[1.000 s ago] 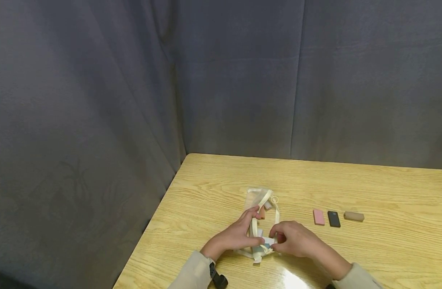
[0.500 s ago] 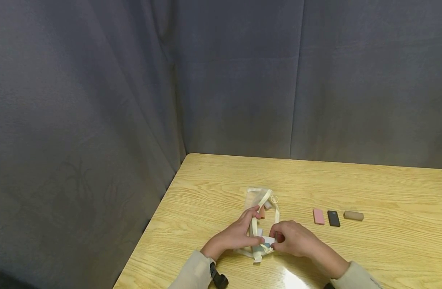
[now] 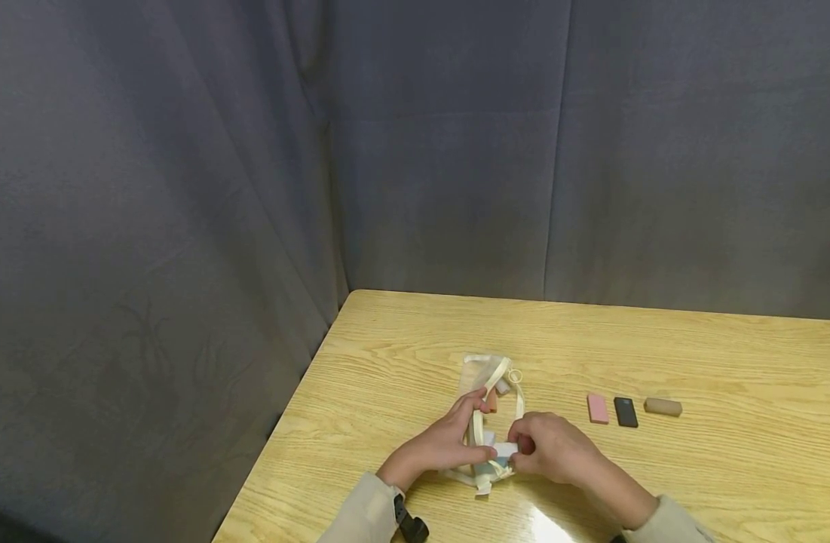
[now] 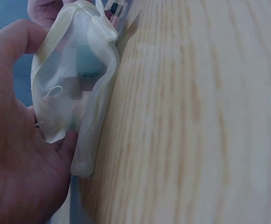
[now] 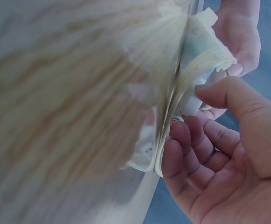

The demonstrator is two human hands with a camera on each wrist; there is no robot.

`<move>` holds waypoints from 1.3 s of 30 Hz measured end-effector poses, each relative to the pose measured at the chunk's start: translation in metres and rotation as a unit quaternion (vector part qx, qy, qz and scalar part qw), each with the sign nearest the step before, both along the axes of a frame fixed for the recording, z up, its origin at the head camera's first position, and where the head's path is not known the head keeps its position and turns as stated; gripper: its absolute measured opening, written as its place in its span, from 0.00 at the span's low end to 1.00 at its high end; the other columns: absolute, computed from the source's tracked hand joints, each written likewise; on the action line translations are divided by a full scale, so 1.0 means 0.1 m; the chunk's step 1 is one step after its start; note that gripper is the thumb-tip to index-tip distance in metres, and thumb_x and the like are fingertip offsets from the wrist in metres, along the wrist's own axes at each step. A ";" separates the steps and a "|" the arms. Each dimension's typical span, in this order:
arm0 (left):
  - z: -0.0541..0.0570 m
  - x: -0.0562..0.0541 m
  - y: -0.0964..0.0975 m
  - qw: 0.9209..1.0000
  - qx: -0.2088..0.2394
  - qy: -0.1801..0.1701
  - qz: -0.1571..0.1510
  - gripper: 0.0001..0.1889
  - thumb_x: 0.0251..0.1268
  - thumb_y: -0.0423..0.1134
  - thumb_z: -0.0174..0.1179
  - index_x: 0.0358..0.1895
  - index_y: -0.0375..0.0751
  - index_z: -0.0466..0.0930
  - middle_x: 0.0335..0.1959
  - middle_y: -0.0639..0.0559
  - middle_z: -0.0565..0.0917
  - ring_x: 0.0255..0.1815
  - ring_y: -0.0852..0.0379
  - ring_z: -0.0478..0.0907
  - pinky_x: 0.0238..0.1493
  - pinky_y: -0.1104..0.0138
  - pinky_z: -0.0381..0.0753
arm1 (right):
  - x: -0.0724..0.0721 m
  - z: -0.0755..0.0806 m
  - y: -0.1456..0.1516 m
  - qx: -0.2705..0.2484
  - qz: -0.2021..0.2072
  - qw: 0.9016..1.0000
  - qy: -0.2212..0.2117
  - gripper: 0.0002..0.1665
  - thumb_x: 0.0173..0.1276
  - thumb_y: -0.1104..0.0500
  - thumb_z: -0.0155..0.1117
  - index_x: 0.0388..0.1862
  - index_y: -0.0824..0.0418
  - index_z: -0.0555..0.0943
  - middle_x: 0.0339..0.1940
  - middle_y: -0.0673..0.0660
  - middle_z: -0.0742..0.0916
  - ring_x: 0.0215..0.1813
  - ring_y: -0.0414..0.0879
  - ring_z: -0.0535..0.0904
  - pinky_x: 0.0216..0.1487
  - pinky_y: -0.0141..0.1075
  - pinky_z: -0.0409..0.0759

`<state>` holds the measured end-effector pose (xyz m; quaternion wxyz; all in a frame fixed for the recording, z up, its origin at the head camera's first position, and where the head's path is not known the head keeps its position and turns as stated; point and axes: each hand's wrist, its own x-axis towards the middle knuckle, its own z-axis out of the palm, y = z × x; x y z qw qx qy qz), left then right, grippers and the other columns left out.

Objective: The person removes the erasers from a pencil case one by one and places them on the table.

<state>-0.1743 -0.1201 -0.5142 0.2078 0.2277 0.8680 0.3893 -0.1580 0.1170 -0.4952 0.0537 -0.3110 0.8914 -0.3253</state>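
Observation:
A cream mesh zip pouch (image 3: 479, 430) lies on the table with its zipped side spread apart. My left hand (image 3: 445, 441) holds its left edge, fingers and thumb spread along the zipper band. In the left wrist view, the mesh (image 4: 63, 70) bulges between thumb and fingers. At the pouch's near end, my right hand (image 3: 553, 446) pinches a small white block (image 3: 506, 449) at the opening. The right wrist view has the right thumb (image 5: 214, 94) against this white block (image 5: 190, 103). Inside the pouch sit an orange-brown block (image 3: 492, 400) and a teal piece (image 4: 88, 65), partly veiled by mesh.
Right of the pouch, a pink block (image 3: 598, 408), a black block (image 3: 626, 412) and a brown roll (image 3: 663, 406) lie in a row on the wooden table (image 3: 415, 332). A ring pull (image 3: 515, 375) hangs at the pouch's far end. Dark curtains (image 3: 442, 151) stand behind and left.
The right hand has shifted very slightly up at the pouch opening, and the white block has tilted a little with it. The left hand and the pouch stay in place.

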 end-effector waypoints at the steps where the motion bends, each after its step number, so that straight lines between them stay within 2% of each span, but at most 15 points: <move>1: 0.00 0.00 0.00 1.000 0.000 0.001 0.000 0.32 0.63 0.58 0.61 0.66 0.55 0.61 0.82 0.67 0.43 0.81 0.44 0.51 0.70 0.44 0.66 | 0.00 0.00 0.00 0.001 -0.003 1.000 0.003 0.08 0.56 0.61 0.76 0.32 0.53 0.84 0.24 0.42 0.77 0.26 0.33 0.67 0.26 0.29 0.69; 6: 0.00 0.00 0.00 1.000 0.002 0.003 -0.001 0.32 0.63 0.59 0.61 0.66 0.54 0.61 0.82 0.67 0.44 0.81 0.46 0.51 0.70 0.45 0.66 | 0.01 0.02 0.02 0.000 -0.004 1.000 0.013 0.08 0.55 0.62 0.76 0.31 0.54 0.84 0.24 0.41 0.75 0.26 0.33 0.67 0.26 0.29 0.69; 15: 0.00 0.00 0.00 1.000 -0.004 0.003 0.000 0.32 0.64 0.59 0.61 0.66 0.55 0.61 0.82 0.68 0.43 0.80 0.45 0.53 0.68 0.46 0.68 | 0.00 0.03 0.06 -0.004 -0.008 1.000 0.000 0.08 0.56 0.62 0.75 0.32 0.53 0.84 0.24 0.41 0.76 0.26 0.33 0.67 0.26 0.29 0.69; 22: 0.00 0.00 0.00 1.000 -0.012 0.014 0.001 0.32 0.62 0.60 0.61 0.65 0.55 0.60 0.83 0.67 0.44 0.80 0.45 0.54 0.68 0.46 0.68 | 0.01 0.03 0.08 -0.007 -0.009 1.000 0.006 0.08 0.56 0.62 0.75 0.31 0.52 0.83 0.24 0.41 0.75 0.26 0.33 0.66 0.26 0.29 0.67; 30: -0.01 -0.01 0.00 1.000 -0.004 0.014 -0.002 0.32 0.63 0.59 0.61 0.66 0.54 0.60 0.83 0.65 0.44 0.81 0.45 0.51 0.69 0.45 0.67 | 0.01 0.03 0.10 -0.013 -0.009 1.000 0.001 0.06 0.58 0.61 0.75 0.32 0.54 0.84 0.24 0.43 0.76 0.25 0.33 0.66 0.25 0.29 0.67; 39: -0.03 -0.01 0.00 1.000 0.000 0.011 0.002 0.33 0.62 0.59 0.62 0.66 0.54 0.61 0.83 0.67 0.44 0.80 0.43 0.54 0.68 0.44 0.68 | 0.04 0.03 0.14 -0.017 -0.008 1.000 -0.006 0.06 0.58 0.60 0.75 0.32 0.53 0.84 0.24 0.43 0.77 0.26 0.33 0.66 0.26 0.29 0.68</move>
